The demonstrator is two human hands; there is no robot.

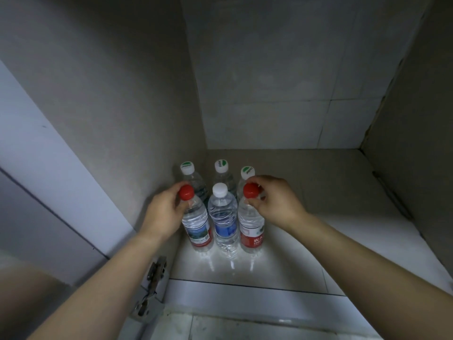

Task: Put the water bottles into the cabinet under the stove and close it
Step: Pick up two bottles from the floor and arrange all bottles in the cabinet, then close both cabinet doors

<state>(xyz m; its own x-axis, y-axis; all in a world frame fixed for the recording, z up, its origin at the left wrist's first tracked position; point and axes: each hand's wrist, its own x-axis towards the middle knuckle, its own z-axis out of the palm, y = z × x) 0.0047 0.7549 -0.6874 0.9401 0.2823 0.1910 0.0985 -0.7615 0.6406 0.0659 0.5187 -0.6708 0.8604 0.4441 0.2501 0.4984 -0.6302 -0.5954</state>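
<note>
Head: left hand (163, 212) grips left red bottle (196, 225); right hand (275, 202) pinches right red bottle (251, 228); white-capped bottles (221, 176) behind.

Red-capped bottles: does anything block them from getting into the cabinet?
Nothing visible. The left bottle and right bottle stand on the cabinet floor, held at the neck by the left hand and right hand.

Seemingly six water bottles (224, 217), two hands (163, 213)

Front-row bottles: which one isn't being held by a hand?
The middle one: the white-capped bottle with the blue label. The left hand grips the left red-capped bottle near its cap, the right hand the right red-capped bottle.
</note>
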